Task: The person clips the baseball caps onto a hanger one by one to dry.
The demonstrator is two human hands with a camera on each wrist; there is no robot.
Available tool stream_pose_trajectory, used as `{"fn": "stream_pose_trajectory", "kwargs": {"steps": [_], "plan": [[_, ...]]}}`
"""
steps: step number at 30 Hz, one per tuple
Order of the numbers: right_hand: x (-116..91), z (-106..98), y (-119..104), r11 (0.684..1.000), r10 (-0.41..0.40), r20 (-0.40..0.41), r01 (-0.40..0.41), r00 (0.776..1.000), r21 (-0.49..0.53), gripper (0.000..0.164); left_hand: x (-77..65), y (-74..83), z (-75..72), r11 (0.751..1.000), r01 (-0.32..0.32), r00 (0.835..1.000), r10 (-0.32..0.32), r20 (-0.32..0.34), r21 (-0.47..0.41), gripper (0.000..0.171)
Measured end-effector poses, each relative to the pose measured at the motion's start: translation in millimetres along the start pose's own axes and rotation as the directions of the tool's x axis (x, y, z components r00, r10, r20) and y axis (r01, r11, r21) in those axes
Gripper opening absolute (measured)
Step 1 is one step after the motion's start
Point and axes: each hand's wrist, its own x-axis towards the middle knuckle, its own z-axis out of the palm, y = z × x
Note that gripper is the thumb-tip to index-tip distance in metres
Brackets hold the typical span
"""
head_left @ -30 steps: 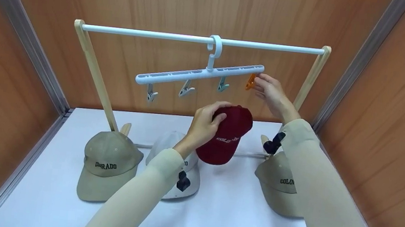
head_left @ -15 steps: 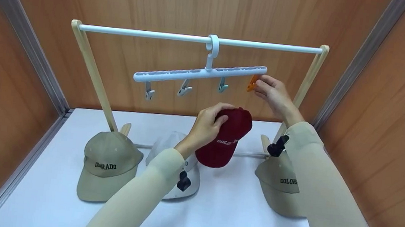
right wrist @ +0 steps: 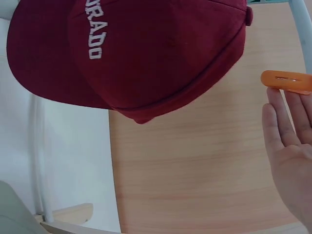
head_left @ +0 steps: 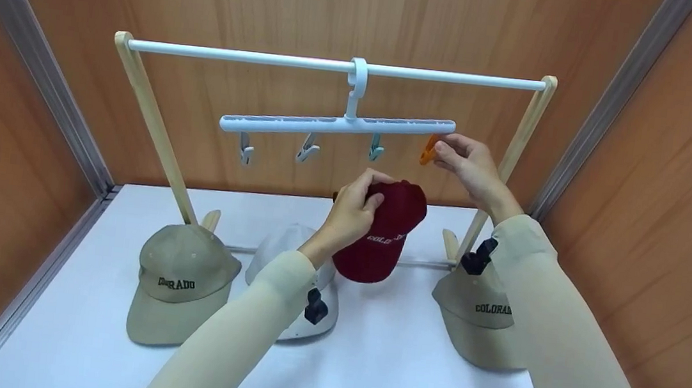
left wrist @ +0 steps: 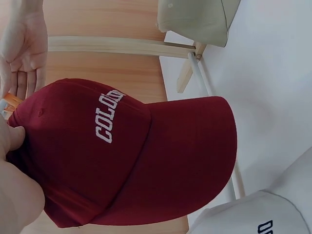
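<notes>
- Maroon baseball cap (head_left: pixel 378 258), white lettering, one: in the air below the pale blue hanger (head_left: pixel 338 125), crown up, bill down, apart from the tabletop (head_left: pixel 367 363).
- Left hand (head_left: pixel 350 214): grip closed on the cap's crown, thumb on the fabric. We judge a light hold sufficient; hard pressure could crush the crown.
- Orange clip (head_left: pixel 429 150), one: at the hanger's right end, above the cap, not touching it in the right wrist view. Whether its mouth is spread, we cannot tell.
- Right hand (head_left: pixel 474 169): grip pinching the orange clip at the fingertips. We advise an even squeeze, without dragging the hanger down.
- Hanger mounting: hook over the white rod (head_left: pixel 238 55); bar askew in the head view, right end higher. We expect it to swing easily, so we favour small, slow movements.
- Other clips, three: one teal clip (head_left: pixel 376 149), two grey clips (head_left: pixel 308 149). We give these room, against snagging.
- Fit, by our judgement: a thin edge suits the clip better than the rounded crown; we would test with a light tug before releasing.
</notes>
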Motion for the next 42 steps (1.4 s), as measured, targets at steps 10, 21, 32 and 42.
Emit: {"fn": "stream_pose_trajectory", "kwargs": {"steps": [10, 21, 32, 42], "plan": [[-7, 5, 3, 0.999, -0.049, -0.061, 0.050, 0.997, 0.018, 0.042, 2.7, -0.4, 2.7, 0.998, 0.024, 1.000, -0.025, -0.018, -0.063, 0.029], [-9, 16, 5, 0.994, -0.059, -0.152, 0.072, 0.987, 0.083, 0.031, 7.0, 3.6, 10.9, 0.981, 0.057, 0.998, -0.062, -0.024, -0.183, 0.030], [-8, 22, 7, 0.993, -0.060, -0.200, 0.079, 0.978, 0.085, 0.032, 10.3, 4.3, 18.5, 0.970, 0.059, 0.997, -0.071, -0.044, -0.234, 0.029], [-11, 25, 9, 0.994, -0.045, -0.201, 0.064, 0.979, 0.089, 0.034, 10.7, 3.6, 25.6, 0.949, 0.080, 0.989, -0.114, -0.092, -0.306, 0.029]]}}
